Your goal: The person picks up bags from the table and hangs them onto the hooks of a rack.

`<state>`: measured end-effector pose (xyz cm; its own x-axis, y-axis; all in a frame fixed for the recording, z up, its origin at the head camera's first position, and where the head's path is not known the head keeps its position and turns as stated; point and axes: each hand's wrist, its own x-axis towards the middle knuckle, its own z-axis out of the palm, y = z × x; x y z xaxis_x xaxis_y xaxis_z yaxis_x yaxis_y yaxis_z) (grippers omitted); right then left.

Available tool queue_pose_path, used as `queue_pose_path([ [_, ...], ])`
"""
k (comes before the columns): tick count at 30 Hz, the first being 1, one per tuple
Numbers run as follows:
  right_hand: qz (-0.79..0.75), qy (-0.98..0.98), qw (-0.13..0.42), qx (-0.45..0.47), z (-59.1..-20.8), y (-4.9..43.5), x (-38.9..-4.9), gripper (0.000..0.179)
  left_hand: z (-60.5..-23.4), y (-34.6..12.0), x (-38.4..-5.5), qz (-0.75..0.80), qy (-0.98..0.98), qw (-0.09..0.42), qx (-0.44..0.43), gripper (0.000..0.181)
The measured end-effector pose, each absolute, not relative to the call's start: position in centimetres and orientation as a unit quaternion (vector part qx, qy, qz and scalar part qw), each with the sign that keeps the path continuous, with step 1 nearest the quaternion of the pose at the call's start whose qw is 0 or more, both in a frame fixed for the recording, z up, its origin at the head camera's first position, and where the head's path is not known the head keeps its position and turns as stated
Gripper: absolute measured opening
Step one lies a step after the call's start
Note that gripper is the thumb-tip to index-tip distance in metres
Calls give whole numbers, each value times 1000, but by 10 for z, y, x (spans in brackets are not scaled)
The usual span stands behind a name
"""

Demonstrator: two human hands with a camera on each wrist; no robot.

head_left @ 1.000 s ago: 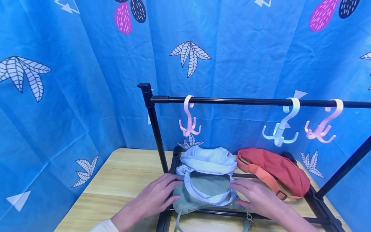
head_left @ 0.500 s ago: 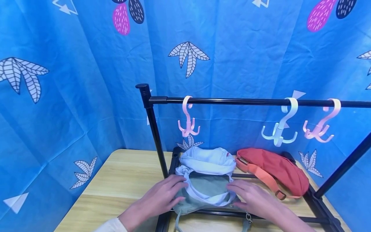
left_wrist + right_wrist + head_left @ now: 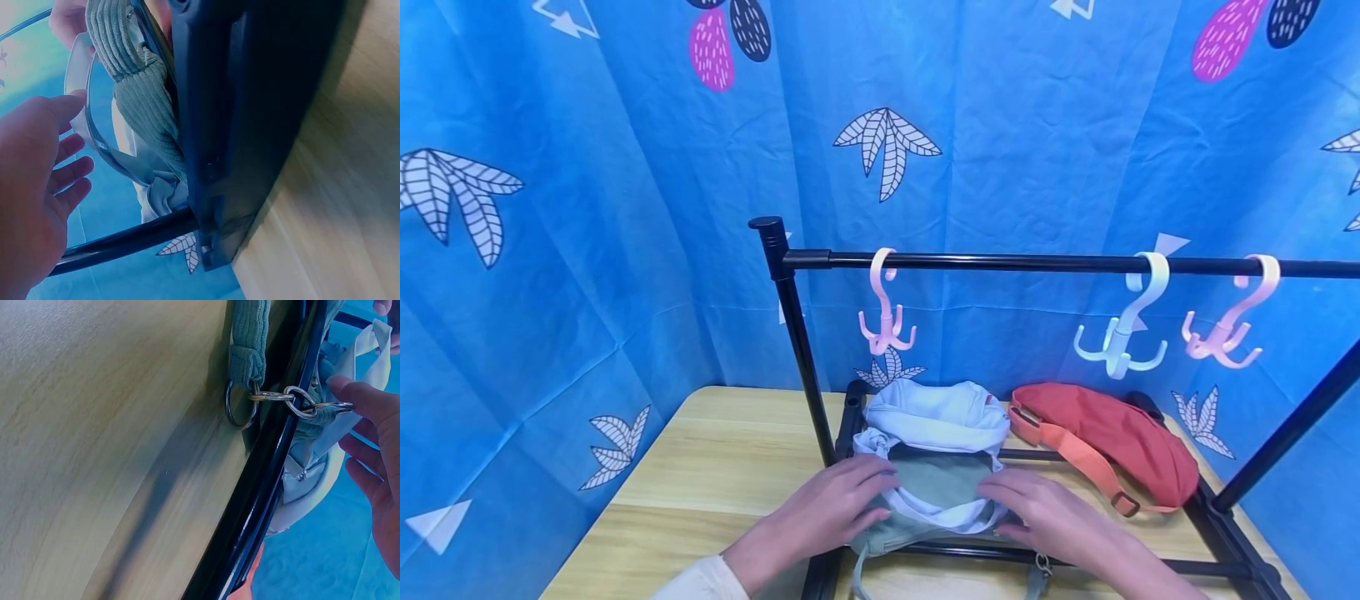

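Note:
A pale lavender bag (image 3: 940, 408) lies at the rack's base, its strap (image 3: 951, 523) looped forward across a green corduroy bag (image 3: 936, 479). My left hand (image 3: 820, 510) holds the left side of that loop; in the left wrist view, the strap (image 3: 77, 72) runs between thumb and fingers. Opposite it, my right hand (image 3: 1048, 512) pinches the right side, with the thumb against the strap in the right wrist view. Metal rings (image 3: 301, 403) on the green bag's strap hang over the rack's bar just beside this thumb.
A red bag (image 3: 1112, 437) with an orange strap (image 3: 1086, 458) lies to the right. From the black top rail (image 3: 1000, 262) hang a left pink hook (image 3: 887, 325), a pale blue hook (image 3: 1120, 342) and another pink hook (image 3: 1228, 329). Wooden tabletop (image 3: 730, 450) extends left; a blue curtain (image 3: 1015, 150) stands behind.
Both hands have moved a little inward, nearer each other, and the strap loop between them is narrower. The bags and hooks stay put; the head view has shifted slightly.

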<state>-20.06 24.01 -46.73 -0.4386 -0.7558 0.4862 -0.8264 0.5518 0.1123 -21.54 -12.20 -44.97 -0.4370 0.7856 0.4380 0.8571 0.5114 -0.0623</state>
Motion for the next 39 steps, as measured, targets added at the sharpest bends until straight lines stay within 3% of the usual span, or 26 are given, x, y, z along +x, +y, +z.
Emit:
queue_pose_path([
  [23,95,-816,273,501,-476,235,-205,46,-450,-104,-222,-111,-826,152,-532,32],
  [39,92,-817,270,501,-478,234,-205,40,-451,-100,-223,-111,-825,152,-533,25],
])
